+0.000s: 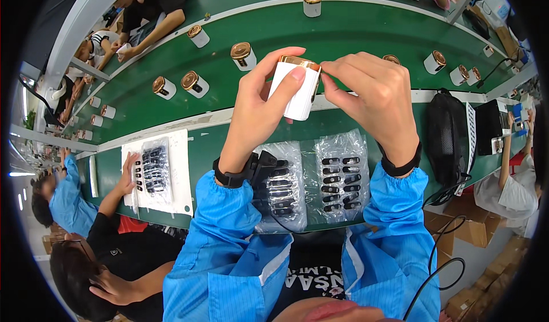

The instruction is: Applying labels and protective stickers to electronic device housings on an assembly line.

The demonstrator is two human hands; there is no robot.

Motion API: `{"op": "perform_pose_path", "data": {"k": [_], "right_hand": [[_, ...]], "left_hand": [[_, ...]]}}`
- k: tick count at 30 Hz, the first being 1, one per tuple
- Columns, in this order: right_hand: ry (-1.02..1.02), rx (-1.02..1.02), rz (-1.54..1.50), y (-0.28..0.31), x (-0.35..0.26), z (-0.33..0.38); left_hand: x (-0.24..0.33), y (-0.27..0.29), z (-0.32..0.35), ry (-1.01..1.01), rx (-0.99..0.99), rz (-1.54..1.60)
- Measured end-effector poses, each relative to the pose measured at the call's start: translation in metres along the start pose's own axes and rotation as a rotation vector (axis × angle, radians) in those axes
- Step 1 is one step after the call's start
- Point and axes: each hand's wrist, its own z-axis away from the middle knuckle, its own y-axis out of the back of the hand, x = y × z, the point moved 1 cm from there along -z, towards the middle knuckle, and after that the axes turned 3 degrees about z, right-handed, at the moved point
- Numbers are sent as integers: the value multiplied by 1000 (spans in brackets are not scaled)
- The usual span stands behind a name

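My left hand (254, 102) grips a white cylindrical device (298, 98) with a shiny gold top rim, tilted above the bench edge. Its thumb lies across the white side and the fingers go behind. A dark panel shows along the device's right side. My right hand (377, 87) is bent with thumb and index finger pinched close to the gold rim; whatever lies between those fingertips is hidden or too small to make out. Below my hands, two clear plastic packs, a left pack (280, 222) and a right pack (341, 212), hold rows of small black oval parts.
Similar white-and-gold devices (244, 57) stand spaced along the green belt (343, 42). A black mesh bag (446, 133) lies at the right beside cables. On the left, a co-worker's hand (129, 173) rests on another pack on a white board (182, 176). Other people work around the line.
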Motion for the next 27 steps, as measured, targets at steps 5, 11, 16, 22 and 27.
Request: {"op": "perform_pose_path", "data": {"k": [5, 11, 16, 22, 27], "right_hand": [[11, 20, 13, -2, -3, -1], [14, 63, 22, -6, -2, -1], [24, 84, 27, -10, 0, 0], [23, 78, 47, -13, -1, 0], [13, -7, -35, -21, -3, 2]], "left_hand": [[1, -2, 0, -25, 21, 8], [-1, -4, 0, -38, 51, 23], [-1, -5, 0, -40, 59, 47], [-9, -1, -1, -77, 79, 42], [-16, 28, -11, -51, -110, -109]]}}
